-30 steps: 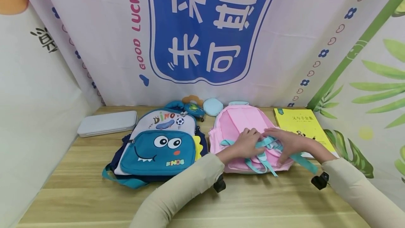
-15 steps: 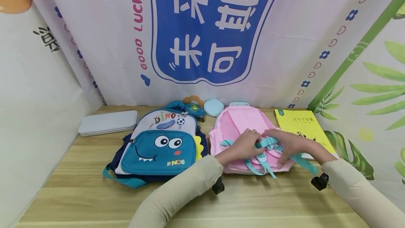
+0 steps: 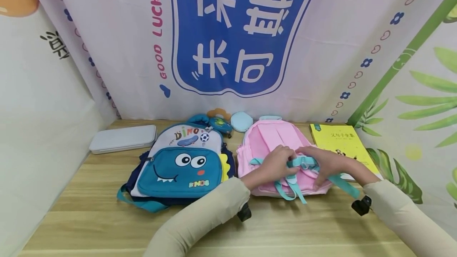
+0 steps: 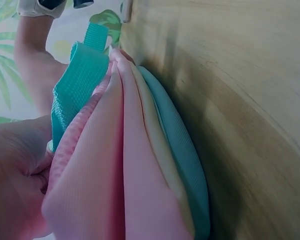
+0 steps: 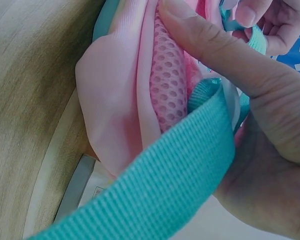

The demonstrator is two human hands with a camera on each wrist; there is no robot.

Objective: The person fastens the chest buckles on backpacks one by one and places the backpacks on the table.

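Observation:
A pink backpack (image 3: 275, 134) lies with its back panel and straps facing up. My left hand (image 3: 273, 165) pinches a teal webbing strap (image 3: 298, 162) over the lower part of the bag. Facing it, my right hand (image 3: 325, 162) arches round the same strap, its thumb (image 5: 215, 45) against the pink mesh padding (image 5: 167, 75). Most of the right fingers are hidden behind the strap in the right wrist view. Loose teal strap ends (image 3: 294, 191) hang over the bag's lower edge. Another length of strap (image 5: 140, 185) runs out under the right palm.
A blue dinosaur backpack (image 3: 182, 169) lies to the left, beside a pale grey case (image 3: 123, 139). A yellow book (image 3: 339, 142) lies to the right. Near the back curtain are a small dinosaur pouch (image 3: 219, 124) and a light blue round item (image 3: 241, 121). Everything rests on a wooden table (image 3: 100, 217).
Both hands stay at the strap. The strap ends below the left hand have swung slightly left, and the section between the hands looks straighter. The view has shifted slightly.

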